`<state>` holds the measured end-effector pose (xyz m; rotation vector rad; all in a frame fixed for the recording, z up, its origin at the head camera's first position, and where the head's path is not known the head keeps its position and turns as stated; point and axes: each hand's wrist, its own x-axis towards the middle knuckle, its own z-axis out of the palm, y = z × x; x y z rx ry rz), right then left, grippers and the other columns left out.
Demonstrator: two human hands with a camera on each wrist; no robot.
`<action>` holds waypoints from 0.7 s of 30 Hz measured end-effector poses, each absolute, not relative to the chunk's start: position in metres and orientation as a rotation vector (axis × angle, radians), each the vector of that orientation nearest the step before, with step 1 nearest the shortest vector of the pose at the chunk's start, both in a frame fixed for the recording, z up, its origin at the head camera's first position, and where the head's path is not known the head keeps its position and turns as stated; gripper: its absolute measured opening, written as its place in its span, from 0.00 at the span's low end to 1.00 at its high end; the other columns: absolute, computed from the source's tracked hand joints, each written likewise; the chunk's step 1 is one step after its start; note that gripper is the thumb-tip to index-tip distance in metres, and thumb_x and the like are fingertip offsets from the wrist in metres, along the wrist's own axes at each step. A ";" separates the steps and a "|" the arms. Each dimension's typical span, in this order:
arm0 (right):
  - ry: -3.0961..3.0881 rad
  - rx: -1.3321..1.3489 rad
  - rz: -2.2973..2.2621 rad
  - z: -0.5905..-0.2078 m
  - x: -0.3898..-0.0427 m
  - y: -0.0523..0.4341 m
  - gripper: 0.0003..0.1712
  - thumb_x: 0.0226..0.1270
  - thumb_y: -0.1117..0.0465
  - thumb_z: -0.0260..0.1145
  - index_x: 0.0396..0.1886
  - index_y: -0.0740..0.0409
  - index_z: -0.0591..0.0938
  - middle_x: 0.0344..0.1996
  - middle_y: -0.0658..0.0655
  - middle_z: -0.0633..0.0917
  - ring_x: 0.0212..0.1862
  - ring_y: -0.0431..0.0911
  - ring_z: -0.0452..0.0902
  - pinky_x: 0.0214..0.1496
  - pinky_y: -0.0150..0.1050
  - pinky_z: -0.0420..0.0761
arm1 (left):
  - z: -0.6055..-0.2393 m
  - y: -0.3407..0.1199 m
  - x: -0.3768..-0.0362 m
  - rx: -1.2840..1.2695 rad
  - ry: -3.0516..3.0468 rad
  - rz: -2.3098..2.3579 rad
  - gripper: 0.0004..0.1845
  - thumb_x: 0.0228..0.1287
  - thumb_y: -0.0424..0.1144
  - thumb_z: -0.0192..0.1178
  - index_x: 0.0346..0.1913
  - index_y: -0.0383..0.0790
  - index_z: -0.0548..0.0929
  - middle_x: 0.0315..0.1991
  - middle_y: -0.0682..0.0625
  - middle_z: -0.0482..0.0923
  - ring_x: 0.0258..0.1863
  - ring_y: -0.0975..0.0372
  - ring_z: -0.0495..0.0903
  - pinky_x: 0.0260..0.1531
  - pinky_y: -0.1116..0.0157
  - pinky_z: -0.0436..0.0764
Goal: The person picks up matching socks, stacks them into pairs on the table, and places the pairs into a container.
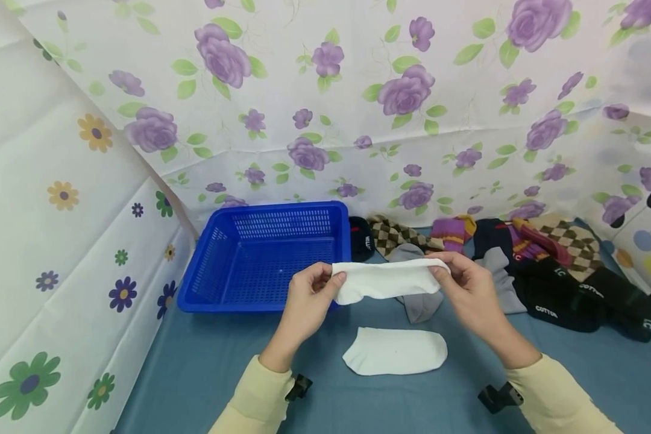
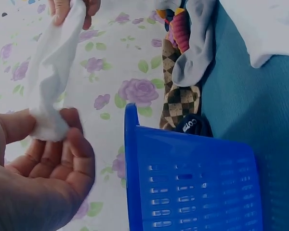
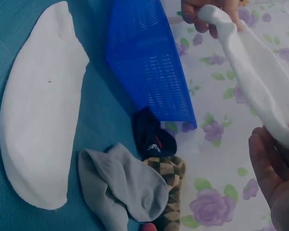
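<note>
A white ankle sock is stretched level in the air between both hands. My left hand pinches one end of it between thumb and fingers, while my right hand pinches the other end. In the left wrist view the sock looks slightly rumpled near the left fingers. A second white sock lies flat on the blue-green cloth below the hands; the right wrist view shows this flat sock with a tiny dark speck. Behind the held sock lies a grey sock, partly hidden by it.
An blue plastic basket with slotted walls stands at the back left. Along the back right lie several socks: a black COTTON sock, a checkered sock and a purple striped sock. A flowered curtain hangs behind.
</note>
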<state>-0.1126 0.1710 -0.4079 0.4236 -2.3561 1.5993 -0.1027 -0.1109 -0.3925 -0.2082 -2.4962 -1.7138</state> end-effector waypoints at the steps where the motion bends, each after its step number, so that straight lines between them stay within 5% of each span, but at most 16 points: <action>1: -2.354 0.424 1.609 -0.407 -0.112 0.171 0.14 0.69 0.60 0.57 0.52 0.52 0.79 0.43 0.53 0.85 0.37 0.38 0.81 0.31 0.29 0.78 | -0.392 -0.110 -0.103 -0.203 -2.494 -1.716 0.11 0.62 0.50 0.59 0.38 0.46 0.82 0.30 0.51 0.80 0.25 0.60 0.76 0.22 0.67 0.78; 8: -2.337 0.403 1.654 -0.389 -0.103 0.166 0.14 0.67 0.66 0.58 0.51 0.59 0.79 0.47 0.61 0.84 0.39 0.40 0.81 0.32 0.26 0.78 | -0.394 -0.106 -0.101 -0.171 -2.470 -1.671 0.14 0.61 0.48 0.62 0.46 0.50 0.76 0.30 0.53 0.80 0.24 0.62 0.76 0.23 0.67 0.79; 14: -2.293 0.444 1.670 -0.381 -0.096 0.166 0.09 0.63 0.73 0.59 0.43 0.64 0.79 0.53 0.62 0.81 0.47 0.42 0.81 0.38 0.27 0.81 | -0.396 -0.105 -0.100 -0.261 -2.354 -1.754 0.13 0.59 0.41 0.64 0.39 0.43 0.70 0.32 0.49 0.78 0.23 0.61 0.74 0.19 0.72 0.75; 18: -2.213 0.524 1.696 -0.389 -0.099 0.169 0.09 0.60 0.77 0.59 0.31 0.63 0.83 0.52 0.64 0.80 0.51 0.42 0.79 0.40 0.26 0.81 | -0.397 -0.105 -0.100 -0.318 -2.311 -1.722 0.05 0.59 0.35 0.64 0.30 0.40 0.78 0.36 0.48 0.79 0.29 0.61 0.76 0.24 0.74 0.77; 21: -2.219 0.573 1.673 -0.399 -0.103 0.172 0.12 0.61 0.76 0.59 0.32 0.61 0.86 0.51 0.64 0.81 0.52 0.40 0.78 0.39 0.25 0.79 | -0.398 -0.106 -0.100 -0.324 -2.335 -1.647 0.03 0.59 0.35 0.64 0.31 0.45 0.86 0.38 0.52 0.81 0.37 0.64 0.79 0.31 0.72 0.80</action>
